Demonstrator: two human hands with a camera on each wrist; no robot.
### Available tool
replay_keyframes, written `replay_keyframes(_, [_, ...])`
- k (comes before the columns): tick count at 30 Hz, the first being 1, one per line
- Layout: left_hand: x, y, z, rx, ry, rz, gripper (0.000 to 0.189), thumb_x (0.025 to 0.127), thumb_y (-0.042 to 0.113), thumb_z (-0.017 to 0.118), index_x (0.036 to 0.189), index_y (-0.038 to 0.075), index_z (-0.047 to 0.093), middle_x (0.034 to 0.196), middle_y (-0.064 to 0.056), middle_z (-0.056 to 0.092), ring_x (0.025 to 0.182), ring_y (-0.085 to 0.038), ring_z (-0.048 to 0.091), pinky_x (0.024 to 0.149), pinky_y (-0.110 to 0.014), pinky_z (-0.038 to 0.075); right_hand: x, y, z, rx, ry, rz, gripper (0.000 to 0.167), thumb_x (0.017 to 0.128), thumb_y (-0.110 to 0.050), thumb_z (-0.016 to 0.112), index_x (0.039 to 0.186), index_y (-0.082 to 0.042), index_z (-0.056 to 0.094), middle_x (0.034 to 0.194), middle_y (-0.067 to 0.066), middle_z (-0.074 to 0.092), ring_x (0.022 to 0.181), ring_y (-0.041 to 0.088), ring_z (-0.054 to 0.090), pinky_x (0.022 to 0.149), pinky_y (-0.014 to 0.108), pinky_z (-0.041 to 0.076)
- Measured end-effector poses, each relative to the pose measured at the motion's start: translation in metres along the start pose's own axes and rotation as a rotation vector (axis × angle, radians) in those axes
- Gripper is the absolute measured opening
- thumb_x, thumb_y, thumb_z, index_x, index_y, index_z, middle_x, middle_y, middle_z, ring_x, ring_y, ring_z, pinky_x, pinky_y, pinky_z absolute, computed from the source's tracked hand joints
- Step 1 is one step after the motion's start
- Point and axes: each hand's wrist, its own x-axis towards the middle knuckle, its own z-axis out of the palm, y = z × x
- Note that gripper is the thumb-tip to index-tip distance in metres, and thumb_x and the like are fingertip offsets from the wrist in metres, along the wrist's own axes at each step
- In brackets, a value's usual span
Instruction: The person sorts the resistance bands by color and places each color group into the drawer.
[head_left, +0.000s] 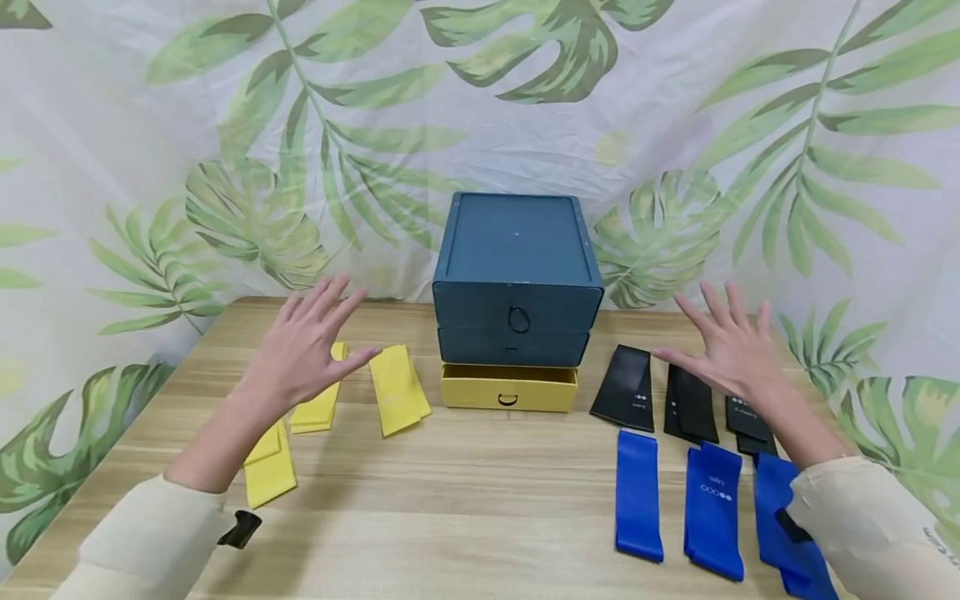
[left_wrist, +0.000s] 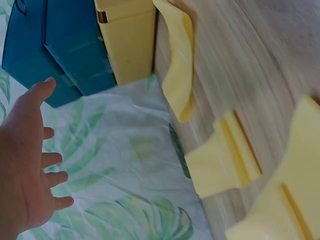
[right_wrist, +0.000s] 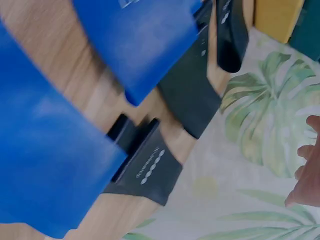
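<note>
My left hand (head_left: 302, 354), fingers spread and holding nothing, hovers over the left of the table near the yellow resistance bands (head_left: 400, 390). On the other side my right hand (head_left: 726, 350) is also spread, above the black resistance bands (head_left: 628, 390). Blue resistance bands (head_left: 639, 496) lie in front of the black ones, partly under my right forearm. Between the hands stands a drawer stack with two dark blue drawers (head_left: 480, 307) over a yellow drawer (head_left: 465, 392), which is pulled out a little. The left wrist view shows folded yellow bands (left_wrist: 215, 170) beyond my thumb.
The wooden table (head_left: 450, 508) carries everything. A leaf-print cloth (head_left: 525, 142) hangs right behind its back edge. Black loop pulls, such as the upper drawer's ring (head_left: 518, 319), sit on the drawer fronts. Each sleeve has a dark strap piece (head_left: 240, 529) near the cuff.
</note>
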Motion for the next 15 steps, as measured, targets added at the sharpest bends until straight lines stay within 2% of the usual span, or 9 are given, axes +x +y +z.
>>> replay_keyframes(5, [0.007, 0.017, -0.003, -0.063, 0.108, 0.075, 0.075, 0.089, 0.039, 0.078, 0.151, 0.005, 0.05, 0.145, -0.025, 0.053, 0.131, -0.049, 0.052, 0.104, -0.066, 0.042, 0.001, -0.017, -0.01, 0.076, 0.005, -0.034, 0.095, 0.092, -0.071, 0.057, 0.165, -0.016, 0.03, 0.172, 0.022, 0.009, 0.157, 0.044, -0.008, 0.114, 0.079, -0.007])
replay_keyframes(10, [0.013, 0.036, -0.004, -0.125, 0.204, 0.159, 0.066, 0.085, 0.028, 0.083, 0.14, 0.0, 0.059, 0.123, -0.022, 0.066, 0.106, -0.042, 0.067, 0.087, -0.057, 0.056, 0.003, -0.036, -0.02, 0.148, 0.012, -0.086, 0.093, 0.094, -0.067, 0.059, 0.166, -0.018, 0.027, 0.172, 0.02, 0.008, 0.158, 0.042, -0.008, 0.116, 0.077, -0.008])
replay_keyframes(13, [0.014, 0.048, 0.0, -0.19, 0.226, 0.197, 0.058, 0.084, 0.02, 0.084, 0.134, -0.001, 0.063, 0.115, -0.019, 0.069, 0.093, -0.036, 0.07, 0.075, -0.05, 0.06, 0.005, -0.047, -0.026, 0.195, 0.031, -0.121, 0.092, 0.094, -0.064, 0.061, 0.166, -0.019, 0.027, 0.173, 0.018, 0.01, 0.158, 0.041, -0.007, 0.118, 0.075, -0.007])
replay_keyframes(15, [0.015, 0.057, 0.004, -0.243, 0.219, 0.214, 0.054, 0.084, 0.017, 0.085, 0.131, 0.0, 0.065, 0.111, -0.015, 0.07, 0.089, -0.031, 0.071, 0.068, -0.044, 0.06, 0.007, -0.054, -0.028, 0.225, 0.044, -0.141, 0.09, 0.095, -0.062, 0.062, 0.166, -0.02, 0.027, 0.173, 0.016, 0.011, 0.159, 0.039, -0.006, 0.119, 0.073, -0.006])
